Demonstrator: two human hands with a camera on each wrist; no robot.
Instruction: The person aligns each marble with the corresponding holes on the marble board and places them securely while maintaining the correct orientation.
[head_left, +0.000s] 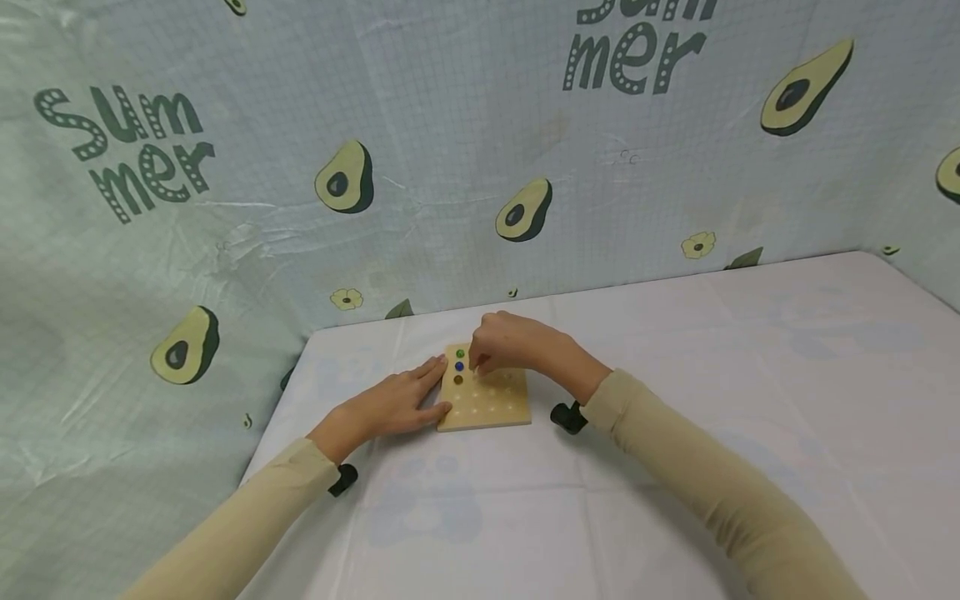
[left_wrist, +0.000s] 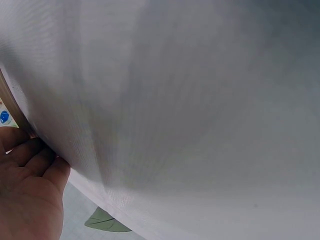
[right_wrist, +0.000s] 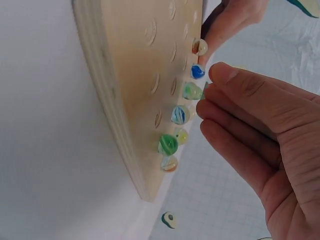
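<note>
A square wooden board with rows of round hollows lies on the table. My left hand rests at its left side with the fingers stretched out along the edge. Over the board, my right hand reaches down with thumb and fingertips drawn together. In the right wrist view those fingertips are at a clear green marble, which I pinch at the board's surface. Around it sit a blue-striped marble, a green marble, an orange-tinted marble and a blue marble.
A white cloth covers the table under the board. Behind it hangs a pale curtain printed with avocados and lettering. A black wrist camera hangs below the right sleeve, another black camera below the left.
</note>
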